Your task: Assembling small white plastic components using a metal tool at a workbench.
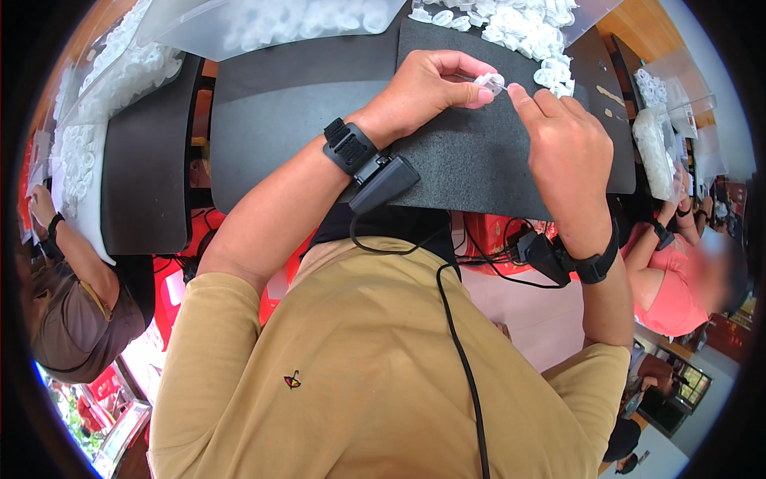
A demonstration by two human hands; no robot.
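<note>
My left hand (427, 89) is closed, pinching a small clear-and-white plastic part (490, 82) between thumb and fingers above a dark mat (471, 156). Just to the right, my right hand (570, 144) has its fingers curled in, with the index finger and thumb side close against that part. A tiny pale bit shows at its fingertips, too small to name. Beyond both hands, a heap of loose white plastic parts (523, 32) lies at the far edge of the mat.
A translucent bin (275, 28) of white parts stands at the far side of the black table (279, 120). Another heaped tub (80, 168) is on the left, beside a co-worker's arm. At right, a person in pink sits near a bag (654, 152). A black cable (455, 319) hangs over my shirt.
</note>
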